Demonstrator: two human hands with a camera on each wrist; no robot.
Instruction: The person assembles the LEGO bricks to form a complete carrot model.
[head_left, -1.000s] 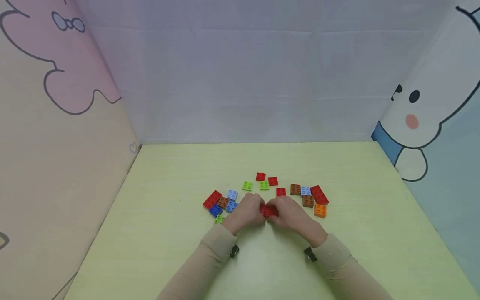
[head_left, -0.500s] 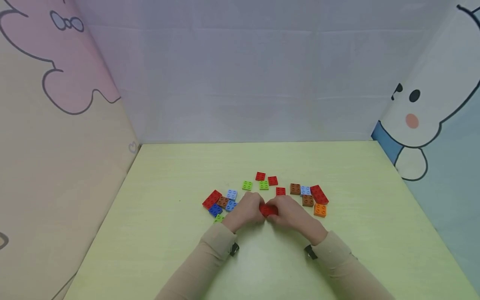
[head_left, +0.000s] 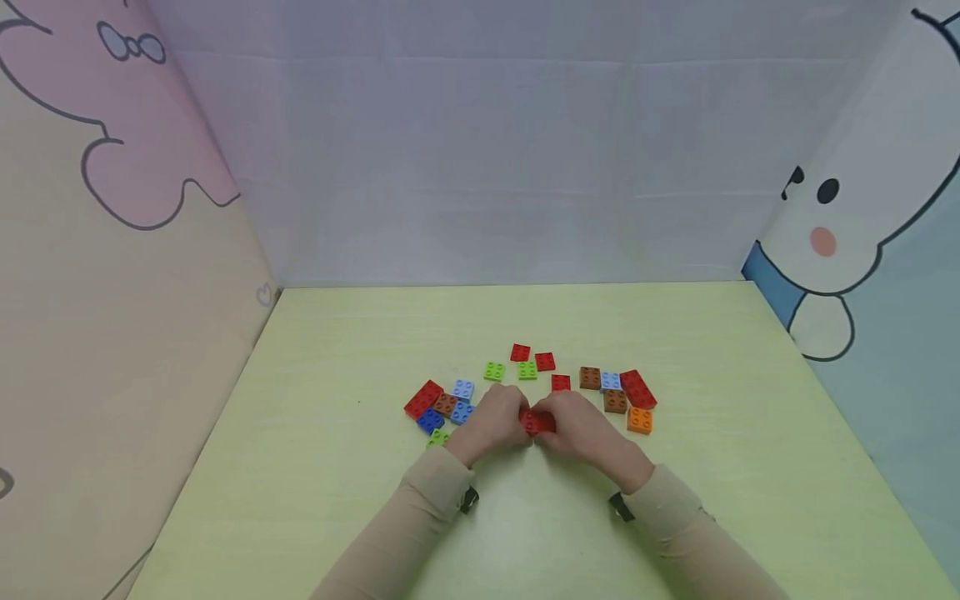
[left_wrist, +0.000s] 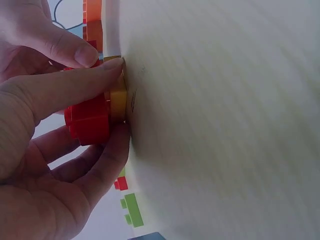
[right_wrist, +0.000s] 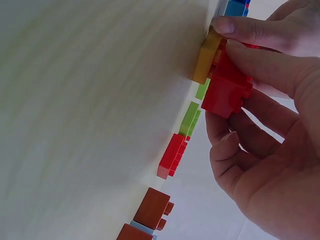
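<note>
In the head view, both hands meet over the middle of the table around a red toy building brick (head_left: pixel 537 422). My left hand (head_left: pixel 495 425) pinches a yellow brick (left_wrist: pixel 118 100) that sits under the red one, thumb on one side and fingers on the other. From the right, my right hand (head_left: pixel 581 427) holds the red brick (right_wrist: pixel 225 90) between thumb and curled fingers. In the right wrist view the red brick sits askew on the yellow brick (right_wrist: pixel 204 60), overhanging it. The yellow brick is close against the tabletop.
Left of the hands lie a red brick (head_left: pixel 423 400), a dark blue brick (head_left: pixel 431 420) and several others. Beyond the hands are green bricks (head_left: pixel 527 371) and small red bricks (head_left: pixel 521 352). At right sit brown bricks (head_left: pixel 615 402), a long red brick (head_left: pixel 638 389) and an orange brick (head_left: pixel 640 421).
Both hands stay in place around the bricks. The red brick's studded top tilts slightly between the frames; the surrounding bricks have not moved.
</note>
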